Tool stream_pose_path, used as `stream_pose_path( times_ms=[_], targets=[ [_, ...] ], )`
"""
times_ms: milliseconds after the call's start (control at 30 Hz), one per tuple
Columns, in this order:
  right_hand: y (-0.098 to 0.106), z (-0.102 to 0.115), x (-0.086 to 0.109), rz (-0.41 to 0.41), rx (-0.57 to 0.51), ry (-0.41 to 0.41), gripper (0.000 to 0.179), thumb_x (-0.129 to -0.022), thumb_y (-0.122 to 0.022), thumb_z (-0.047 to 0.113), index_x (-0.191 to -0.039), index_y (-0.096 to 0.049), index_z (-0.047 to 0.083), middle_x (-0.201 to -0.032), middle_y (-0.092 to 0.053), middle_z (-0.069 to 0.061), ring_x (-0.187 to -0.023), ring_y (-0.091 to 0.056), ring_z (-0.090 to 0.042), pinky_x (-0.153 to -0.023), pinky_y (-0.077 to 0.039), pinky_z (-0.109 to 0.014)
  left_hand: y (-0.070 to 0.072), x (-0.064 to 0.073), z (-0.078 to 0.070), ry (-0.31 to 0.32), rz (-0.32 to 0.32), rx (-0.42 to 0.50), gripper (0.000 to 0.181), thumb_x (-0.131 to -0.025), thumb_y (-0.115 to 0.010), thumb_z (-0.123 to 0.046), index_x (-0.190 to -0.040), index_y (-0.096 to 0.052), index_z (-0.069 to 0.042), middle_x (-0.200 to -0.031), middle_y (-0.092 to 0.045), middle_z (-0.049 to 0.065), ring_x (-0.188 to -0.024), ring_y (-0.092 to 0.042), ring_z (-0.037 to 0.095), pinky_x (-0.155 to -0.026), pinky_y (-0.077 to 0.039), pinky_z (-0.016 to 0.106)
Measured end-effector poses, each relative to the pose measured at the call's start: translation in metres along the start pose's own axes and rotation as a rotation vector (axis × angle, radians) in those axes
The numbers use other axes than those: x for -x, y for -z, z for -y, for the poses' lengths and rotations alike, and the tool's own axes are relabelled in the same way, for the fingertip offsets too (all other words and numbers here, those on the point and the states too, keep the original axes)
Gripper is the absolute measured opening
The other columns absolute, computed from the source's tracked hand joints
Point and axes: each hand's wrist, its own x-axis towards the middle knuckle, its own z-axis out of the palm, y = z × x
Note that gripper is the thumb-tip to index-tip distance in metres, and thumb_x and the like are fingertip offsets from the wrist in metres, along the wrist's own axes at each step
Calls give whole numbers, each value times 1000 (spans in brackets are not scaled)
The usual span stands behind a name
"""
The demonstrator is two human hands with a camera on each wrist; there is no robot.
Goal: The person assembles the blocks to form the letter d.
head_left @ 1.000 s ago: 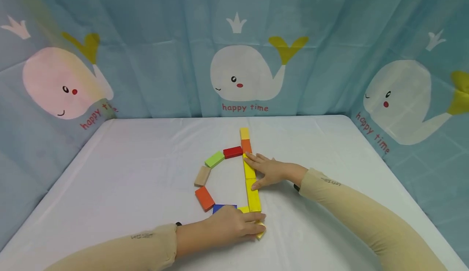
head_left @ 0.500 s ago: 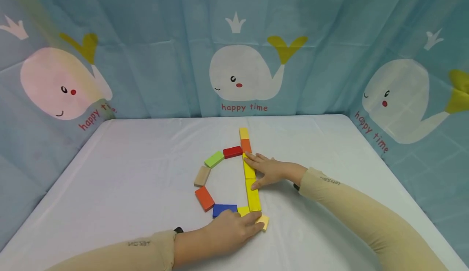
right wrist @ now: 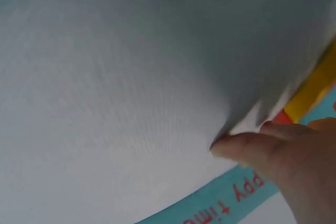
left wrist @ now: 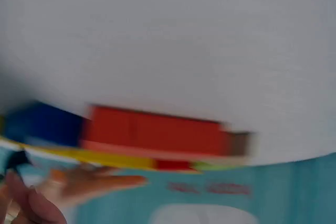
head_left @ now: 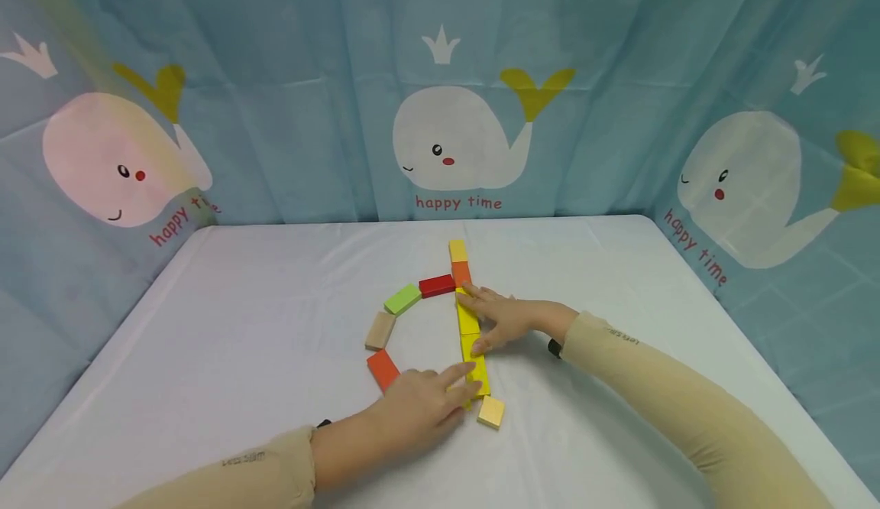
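Note:
My left hand [head_left: 419, 410] reaches over the lower part of the block outline, its index and middle fingers stretched over the lower yellow block [head_left: 483, 375]. It hides the blue block, which shows in the left wrist view as a blurred blue block [left wrist: 50, 124]. Just right of those fingertips, a pale yellow square block [head_left: 491, 412] lies alone, slightly turned. My right hand [head_left: 509, 318] rests its fingertips and thumb along the upright row, touching the upper yellow block [head_left: 467, 319]. Neither hand grips anything.
Curving left from the row are a dark red block [head_left: 437, 286], a light green block [head_left: 402, 299], a plain wooden block [head_left: 380, 330] and an orange-red block [head_left: 382, 369]. An orange block [head_left: 461, 274] and a small yellow block [head_left: 457, 251] top the row. Whale-print curtains surround the white table [head_left: 275, 303].
The pale square block has shifted up beside the row's lower end and turned. My left hand has let it go and moved up and left, covering the blue block. The right hand stays put.

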Motion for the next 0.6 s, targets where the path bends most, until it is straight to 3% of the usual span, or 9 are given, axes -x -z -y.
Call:
stream_pose_path(
  times_ms=[100, 167, 233, 300, 367, 433, 600],
  targets=[
    [12, -10, 5, -85, -46, -15, 95, -88, -68, 45, -158, -10, 18, -162, 12, -4, -148, 5, -32, -112, -8, -63, 5, 11, 34, 136, -154, -89, 42, -90, -69, -32, -129, -64, -16, -131, -60, 8, -87, -67, 23, -57, -52, 24],
    [22, -19, 11, -190, 0, -45, 92, -91, -65, 45, -157, -9, 15, -162, 12, -8, -147, 7, -37, -109, -4, -68, 6, 25, 65, 214, -280, -156, 42, -91, -66, -34, -127, -64, -11, -129, -61, 13, -93, -65, 31, -61, -55, 33],
    [34, -30, 20, -305, 106, -114, 90, -93, -61, 47, -157, -8, 13, -162, 10, -10, -145, 10, -40, -105, 0, -73, 6, 40, 96, 305, -380, -214, 47, -98, -53, -42, -128, -63, -7, -129, -59, 19, -102, -60, 39, -69, -54, 44],
    [45, -43, 28, -410, 216, -191, 88, -95, -55, 51, -157, -7, 10, -162, 9, -12, -144, 14, -42, -101, 4, -76, 7, 55, 126, 399, -443, -242, 64, -102, -34, -54, -130, -60, -3, -133, -55, 22, -111, -54, 46, -81, -49, 57],
    [53, -56, 36, -485, 290, -268, 86, -97, -49, 53, -157, -6, 9, -162, 8, -13, -143, 18, -41, -101, 7, -76, 8, 69, 151, 505, -446, -257, 85, -98, -12, -65, -134, -55, -2, -140, -48, 24, -124, -44, 49, -89, -39, 66],
    [58, -67, 42, -528, 318, -322, 85, -98, -46, 55, -157, -5, 8, -162, 9, -13, -143, 20, -40, -100, 10, -75, 11, 80, 171, 610, -413, -243, 95, -93, -5, -73, -140, -49, -2, -147, -40, 25, -133, -32, 50, -95, -30, 71],
    [57, -86, 51, -547, 293, -385, 85, -99, -40, 57, -156, -2, 7, -161, 11, -14, -142, 23, -39, -99, 14, -74, 23, 96, 203, 785, -269, -174, 86, -96, -33, -67, -151, -27, -1, -157, -15, 27, -141, -7, 52, -102, -14, 75]
  ],
)
